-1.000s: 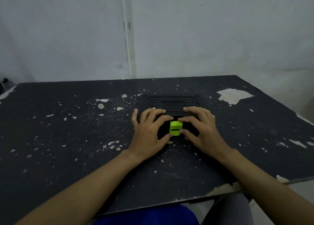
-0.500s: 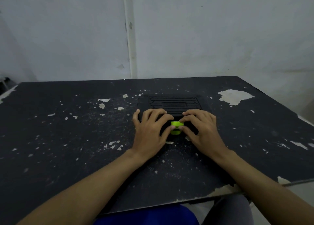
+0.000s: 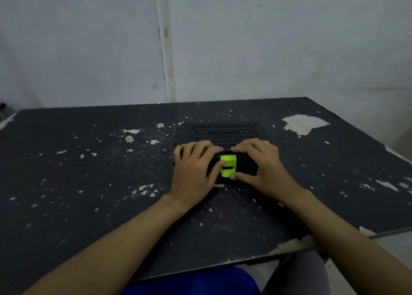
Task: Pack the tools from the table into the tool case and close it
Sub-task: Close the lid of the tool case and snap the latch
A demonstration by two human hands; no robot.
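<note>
Evidently to snap it closed, left hand (image 3: 195, 172) and right hand (image 3: 265, 164) clamped the tool case (image 3: 223, 133) front, thumbs squeezing the green latch (image 3: 228, 162) between them.

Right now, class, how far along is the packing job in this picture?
Done: no loose tools show on the table, and the tool case lid is down. In hand: left hand and right hand grip its front edge, thumbs at the green latch. Left: confirming the latch has caught, which I cannot tell.
</note>
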